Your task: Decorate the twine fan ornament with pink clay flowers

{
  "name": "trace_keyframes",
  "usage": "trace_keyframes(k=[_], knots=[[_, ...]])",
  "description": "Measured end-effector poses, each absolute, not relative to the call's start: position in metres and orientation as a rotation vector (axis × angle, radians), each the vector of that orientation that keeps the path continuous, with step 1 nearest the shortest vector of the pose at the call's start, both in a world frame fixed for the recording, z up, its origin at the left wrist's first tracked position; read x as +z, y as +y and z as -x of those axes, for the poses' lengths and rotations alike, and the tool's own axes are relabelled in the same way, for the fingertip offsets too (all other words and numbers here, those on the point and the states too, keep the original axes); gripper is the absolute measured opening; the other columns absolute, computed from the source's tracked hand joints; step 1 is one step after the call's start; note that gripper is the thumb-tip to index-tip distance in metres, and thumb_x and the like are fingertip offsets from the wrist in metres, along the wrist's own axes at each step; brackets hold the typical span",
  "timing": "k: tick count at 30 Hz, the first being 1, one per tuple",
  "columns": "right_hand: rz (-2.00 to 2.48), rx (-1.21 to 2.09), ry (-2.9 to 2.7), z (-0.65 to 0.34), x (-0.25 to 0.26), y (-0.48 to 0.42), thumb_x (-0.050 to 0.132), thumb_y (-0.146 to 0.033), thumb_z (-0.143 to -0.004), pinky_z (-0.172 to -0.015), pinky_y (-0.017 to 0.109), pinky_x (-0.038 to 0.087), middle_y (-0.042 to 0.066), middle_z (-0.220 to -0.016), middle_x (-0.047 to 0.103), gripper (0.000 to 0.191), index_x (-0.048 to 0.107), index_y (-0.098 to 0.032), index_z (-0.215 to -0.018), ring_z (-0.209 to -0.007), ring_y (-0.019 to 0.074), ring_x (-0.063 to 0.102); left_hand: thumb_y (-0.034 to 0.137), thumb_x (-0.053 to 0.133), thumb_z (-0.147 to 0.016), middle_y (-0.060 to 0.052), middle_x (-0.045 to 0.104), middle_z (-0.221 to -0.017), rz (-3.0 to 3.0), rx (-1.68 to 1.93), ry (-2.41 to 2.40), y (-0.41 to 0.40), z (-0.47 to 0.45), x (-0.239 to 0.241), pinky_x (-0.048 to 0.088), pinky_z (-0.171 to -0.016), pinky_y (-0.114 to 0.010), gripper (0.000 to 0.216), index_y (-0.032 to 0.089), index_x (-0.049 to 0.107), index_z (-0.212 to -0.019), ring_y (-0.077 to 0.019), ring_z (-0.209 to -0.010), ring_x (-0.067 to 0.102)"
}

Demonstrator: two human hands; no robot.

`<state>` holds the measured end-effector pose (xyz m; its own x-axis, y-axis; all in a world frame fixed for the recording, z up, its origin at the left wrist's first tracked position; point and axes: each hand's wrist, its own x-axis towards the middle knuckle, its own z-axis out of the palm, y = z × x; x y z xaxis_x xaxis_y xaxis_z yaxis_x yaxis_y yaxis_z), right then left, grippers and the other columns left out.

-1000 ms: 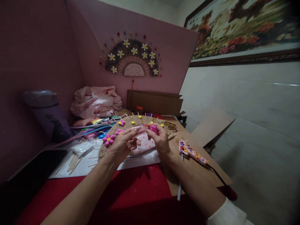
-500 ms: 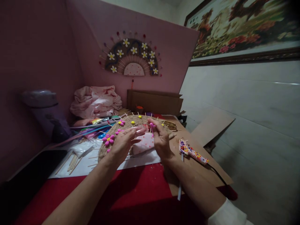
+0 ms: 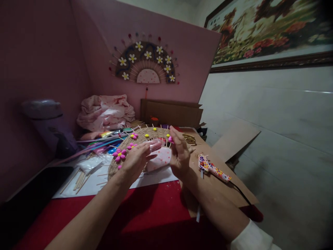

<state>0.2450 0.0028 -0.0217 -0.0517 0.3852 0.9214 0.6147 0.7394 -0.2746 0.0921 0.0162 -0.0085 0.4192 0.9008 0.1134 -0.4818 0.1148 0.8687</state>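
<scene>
My left hand (image 3: 137, 158) is closed around a small clear plastic packet (image 3: 155, 144) with something pinkish in it. Between the thumb and straightened fingers of my right hand (image 3: 180, 156) is a small lump of bright pink clay (image 3: 170, 139). Both hands are over a fan-shaped piece wound with twine (image 3: 140, 134), with thin sticks jutting from its edge. Pink-petalled flowers with yellow centres, such as one flower (image 3: 119, 155) at the left, sit on it along with bare yellow dots (image 3: 147, 135). A pink dotted half-round panel (image 3: 160, 159) forms its middle, partly behind my hands.
A flower-patterned glue gun (image 3: 213, 169) lies on a cardboard sheet (image 3: 234, 187) at the right, its cord trailing off. Loose sticks (image 3: 81, 180) and a plastic bag (image 3: 91, 164) are at the left, near a dark flat object (image 3: 39, 184). A finished fan (image 3: 145, 64) hangs behind.
My right hand's fingers have straightened and lifted, and the pink lump now shows beside a yellow dot. My left hand has stayed almost in place with the packet.
</scene>
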Motion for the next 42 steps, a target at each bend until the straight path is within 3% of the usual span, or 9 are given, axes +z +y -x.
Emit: trace_keyframes(k=[4,8,10,14,17,24,31,37,42], knots=[[0.715,-0.093,-2.006,-0.24,-0.023,0.002,0.049,-0.023,-0.087,-0.108,0.047,0.037,0.006,-0.135,0.051,0.047,0.046,-0.027,-0.134,-0.128,0.0242,0.044,0.024,0.066,-0.075,-0.009,0.069,-0.103,-1.103,1.156,0.488,0.016,-0.095,-0.009,0.044,-0.083,-0.032,0.021,0.018,0.07,-0.094,-0.022,-0.1,0.06],[0.822,0.048,-1.575,-0.241,-0.022,0.005,0.04,-0.024,-0.092,-0.103,0.044,0.041,0.006,-0.127,0.057,0.038,0.05,-0.028,-0.129,-0.12,0.0206,0.051,0.019,0.068,-0.071,-0.005,0.068,-0.085,-1.32,1.3,0.601,0.016,-0.097,-0.012,0.041,-0.085,-0.031,0.008,0.02,0.072,-0.079,-0.0238,-0.1,0.056],[0.837,0.215,-1.35,-0.243,-0.021,0.009,0.038,-0.03,-0.094,-0.097,0.043,0.045,0.007,-0.118,0.062,0.035,0.052,-0.026,-0.126,-0.111,0.02,0.056,0.016,0.067,-0.071,-0.005,0.068,-0.083,-1.541,1.345,0.618,0.015,-0.097,-0.013,0.035,-0.094,-0.034,0.009,0.022,0.072,-0.073,-0.0269,-0.109,0.051],[0.78,0.67,-1.141,-0.244,-0.021,0.019,0.043,-0.049,-0.089,-0.072,0.034,0.051,0.007,-0.094,0.068,0.041,0.059,-0.02,-0.115,-0.082,0.0184,0.064,0.014,0.065,-0.071,-0.008,0.069,-0.097,-1.959,1.356,0.654,0.011,-0.098,-0.013,0.014,-0.107,-0.043,0.019,0.027,0.073,-0.083,-0.0307,-0.126,0.038],[0.788,0.836,-1.022,-0.245,-0.021,0.024,0.054,-0.053,-0.082,-0.056,0.026,0.046,0.005,-0.083,0.066,0.042,0.064,-0.017,-0.103,-0.064,0.0136,0.059,0.016,0.065,-0.073,-0.009,0.069,-0.106,-2.054,1.342,0.661,0.008,-0.098,-0.013,0.008,-0.108,-0.046,0.018,0.028,0.073,-0.084,-0.0321,-0.128,0.035],[0.733,1.122,-0.999,-0.249,-0.015,0.021,0.069,-0.05,-0.07,-0.04,0.018,0.03,-0.003,-0.059,0.053,0.036,0.063,-0.015,-0.077,-0.045,0.0052,0.039,0.017,0.061,-0.076,-0.007,0.069,-0.109,-2.13,1.327,0.617,0.008,-0.1,-0.016,0.013,-0.106,-0.048,0.02,0.03,0.073,-0.085,-0.0313,-0.126,0.038],[0.785,0.936,-0.858,-0.25,-0.014,0.023,0.079,-0.044,-0.058,-0.036,0.017,0.026,-0.009,-0.051,0.042,0.037,0.054,-0.017,-0.066,-0.04,0.0038,0.032,0.021,0.071,-0.07,-0.009,0.072,-0.092,-1.909,1.536,0.645,0.012,-0.101,-0.017,0.038,-0.094,-0.042,0.015,0.024,0.075,-0.084,-0.0263,-0.105,0.053],[0.891,0.673,-1.013,-0.25,-0.022,0.027,0.074,-0.049,-0.064,-0.037,0.019,0.025,-0.008,-0.05,0.042,0.035,0.059,-0.017,-0.07,-0.04,0.005,0.033,0.035,0.068,-0.072,-0.007,0.068,-0.077,-1.61,1.408,0.838,0.018,-0.098,-0.017,0.044,-0.073,-0.032,0.02,0.016,0.073,-0.075,-0.0187,-0.077,0.058],[0.993,0.455,-1.173,-0.253,-0.028,0.028,0.061,-0.05,-0.077,-0.048,0.022,0.037,-0.004,-0.061,0.052,0.033,0.062,-0.017,-0.08,-0.051,0.0085,0.044,0.034,0.068,-0.07,-0.004,0.067,-0.068,-1.416,1.31,0.822,0.018,-0.098,-0.015,0.043,-0.063,-0.024,0.021,0.013,0.069,-0.072,-0.0128,-0.065,0.057]])
